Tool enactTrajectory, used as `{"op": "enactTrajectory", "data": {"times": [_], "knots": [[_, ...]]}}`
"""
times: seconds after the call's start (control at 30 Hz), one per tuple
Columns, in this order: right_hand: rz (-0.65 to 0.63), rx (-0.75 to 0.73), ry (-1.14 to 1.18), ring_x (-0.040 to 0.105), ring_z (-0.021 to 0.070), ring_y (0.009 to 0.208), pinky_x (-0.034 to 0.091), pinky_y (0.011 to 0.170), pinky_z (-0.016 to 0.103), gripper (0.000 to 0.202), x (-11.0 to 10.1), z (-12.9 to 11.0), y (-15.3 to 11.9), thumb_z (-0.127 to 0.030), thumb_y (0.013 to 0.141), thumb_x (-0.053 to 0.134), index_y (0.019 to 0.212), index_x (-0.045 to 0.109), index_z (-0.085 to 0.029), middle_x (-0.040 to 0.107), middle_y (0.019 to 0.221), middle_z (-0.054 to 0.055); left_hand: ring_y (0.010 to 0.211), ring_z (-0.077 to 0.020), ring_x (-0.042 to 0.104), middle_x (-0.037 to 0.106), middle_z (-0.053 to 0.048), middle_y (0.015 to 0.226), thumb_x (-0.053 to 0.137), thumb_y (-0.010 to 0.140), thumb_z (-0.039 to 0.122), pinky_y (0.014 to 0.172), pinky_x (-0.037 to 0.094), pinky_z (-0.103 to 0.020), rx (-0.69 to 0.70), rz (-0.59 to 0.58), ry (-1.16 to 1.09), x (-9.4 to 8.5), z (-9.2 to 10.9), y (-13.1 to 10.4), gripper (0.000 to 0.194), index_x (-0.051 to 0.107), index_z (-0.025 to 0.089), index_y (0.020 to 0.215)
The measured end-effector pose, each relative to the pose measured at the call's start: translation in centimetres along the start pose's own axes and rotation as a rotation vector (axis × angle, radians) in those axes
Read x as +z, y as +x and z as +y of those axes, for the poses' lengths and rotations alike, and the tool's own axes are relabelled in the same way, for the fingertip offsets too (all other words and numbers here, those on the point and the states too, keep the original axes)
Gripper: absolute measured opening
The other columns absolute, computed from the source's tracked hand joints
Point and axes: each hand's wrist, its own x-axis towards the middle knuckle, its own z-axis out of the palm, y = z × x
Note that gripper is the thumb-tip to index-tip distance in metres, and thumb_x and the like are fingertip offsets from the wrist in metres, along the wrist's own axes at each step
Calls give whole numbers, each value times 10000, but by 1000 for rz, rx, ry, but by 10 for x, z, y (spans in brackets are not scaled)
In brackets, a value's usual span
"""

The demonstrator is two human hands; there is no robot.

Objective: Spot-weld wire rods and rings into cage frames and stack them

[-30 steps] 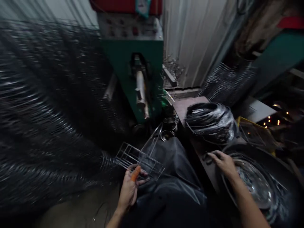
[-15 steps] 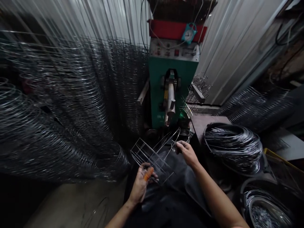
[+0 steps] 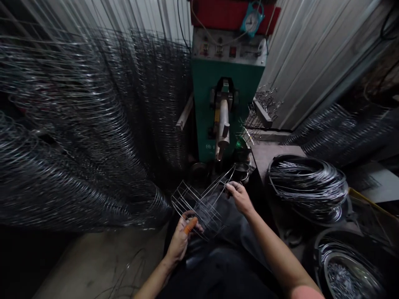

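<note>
My left hand (image 3: 181, 238) is closed around the near edge of a wire basket (image 3: 195, 201), with an orange cover on one finger. The basket is an open grid of thin metal wires, tilted over my lap, and two long wires run from it up to a narrow looped end. Near that looped end my right hand (image 3: 239, 197) is closed in a pinch on a small wire piece, mostly hidden by the fingertips. Just beyond, a green machine (image 3: 202, 104) points its metal arm (image 3: 223, 124) toward me.
Tall stacks of wire rings (image 3: 102, 124) fill the left side. On the right, a coil of cut wires (image 3: 308, 178) lies in a tub, with a bowl of small metal pieces (image 3: 346, 278) nearer me. A blue clock (image 3: 252, 20) hangs on the machine, and wire parts (image 3: 264, 108) hang beside it.
My right hand has shifted slightly left and up, closer to the basket's long wires. The basket has turned a little in my left hand. My view has tipped downward.
</note>
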Motion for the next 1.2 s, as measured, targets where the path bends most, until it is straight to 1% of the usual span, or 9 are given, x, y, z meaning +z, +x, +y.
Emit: {"op": "enactTrajectory", "data": {"times": [0.1, 0.17, 0.23, 0.3, 0.37, 0.43, 0.53, 0.77, 1.2], "knots": [[19, 5, -11, 434, 101, 478, 356, 499, 240, 319, 1, 2, -3, -466, 736, 591, 605, 520, -184, 477, 501, -43, 854, -206, 592, 611, -61, 904, 634, 705, 443, 780, 451, -368, 44, 163, 142, -10, 14, -5, 531, 466, 194, 1144], [28, 0, -19, 433, 101, 482, 354, 502, 240, 313, 1, 2, -5, -462, 738, 590, 608, 523, -185, 476, 503, -43, 1023, -252, 534, 577, -95, 1058, 695, 637, 444, 885, 402, -400, 268, 393, 340, -9, 31, -11, 604, 495, 207, 1156], [27, -7, -23, 434, 102, 482, 355, 506, 242, 308, 2, 2, -5, -456, 741, 589, 607, 522, -186, 474, 506, -44, 1136, -292, 449, 540, -109, 1146, 747, 576, 418, 1000, 291, -442, 568, 516, 648, 3, 51, -13, 660, 522, 214, 1162], [27, -14, -18, 434, 101, 477, 356, 506, 244, 303, 3, 2, -5, -448, 746, 586, 608, 525, -186, 474, 508, -44, 1157, -326, 415, 538, -129, 1165, 733, 589, 441, 1056, 140, -511, 771, 405, 999, 25, 68, -10, 649, 547, 196, 1161], [29, -20, -8, 431, 100, 474, 353, 502, 242, 300, 4, 3, -5, -445, 749, 585, 610, 527, -185, 475, 509, -43, 1095, -335, 451, 572, -145, 1109, 666, 650, 496, 1045, 28, -573, 854, 216, 1307, 52, 76, 1, 615, 563, 162, 1156], [34, -25, -2, 434, 102, 480, 354, 501, 240, 302, 5, 3, -5, -450, 750, 585, 617, 530, -185, 477, 511, -42, 1001, -329, 491, 610, -152, 996, 620, 690, 508, 1021, -16, -608, 867, 106, 1526, 77, 77, 17, 590, 578, 131, 1142], [37, -36, 6, 432, 101, 483, 355, 499, 238, 314, 2, 4, -5, -464, 755, 581, 623, 533, -183, 477, 511, -41, 888, -306, 513, 625, -136, 843, 593, 737, 426, 1010, 9, -619, 844, 61, 1706, 98, 71, 38, 456, 617, 120, 1074], [28, -21, 108, 420, 87, 468, 358, 479, 226, 310, 0, -3, 11, -455, 737, 609, 625, 538, -175, 478, 514, -43, 860, -296, 522, 629, -138, 806, 548, 771, 382, 988, 141, -598, 848, 46, 1774, 103, 78, 59, 310, 649, 129, 918], [122, 71, 292, 423, 68, 452, 337, 451, 196, 293, 11, -1, 58, -419, 669, 677, 618, 532, -170, 480, 513, -61, 900, -283, 550, 666, -125, 870, 535, 766, 422, 976, 233, -546, 786, -41, 1806, 106, 110, 105, 349, 628, 134, 939]]}}
